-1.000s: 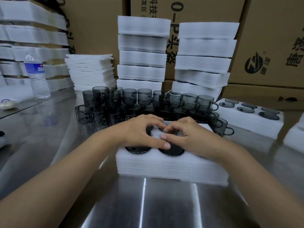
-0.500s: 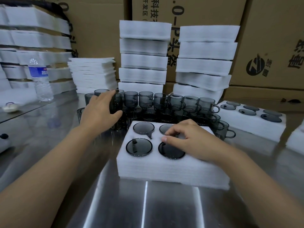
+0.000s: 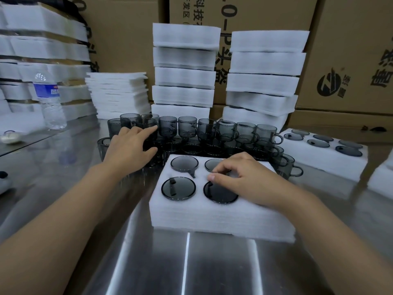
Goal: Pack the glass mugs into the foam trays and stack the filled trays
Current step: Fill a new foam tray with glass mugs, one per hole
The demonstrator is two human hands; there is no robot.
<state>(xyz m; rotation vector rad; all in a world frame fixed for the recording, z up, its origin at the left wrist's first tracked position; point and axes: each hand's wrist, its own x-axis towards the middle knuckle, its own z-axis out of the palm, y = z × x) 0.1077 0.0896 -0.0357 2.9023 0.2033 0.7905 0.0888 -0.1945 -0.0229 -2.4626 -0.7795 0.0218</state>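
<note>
Head view: mugs (image 3: 191,133) at left fingers (image 3: 148,130).

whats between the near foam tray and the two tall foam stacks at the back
In the head view, a cluster of loose grey glass mugs fills the table between the near tray and the foam stacks.

Left hand (image 3: 129,149) among mugs (image 3: 212,133)

"科技" and "0-P" on cardboard box (image 3: 191,15)
</note>
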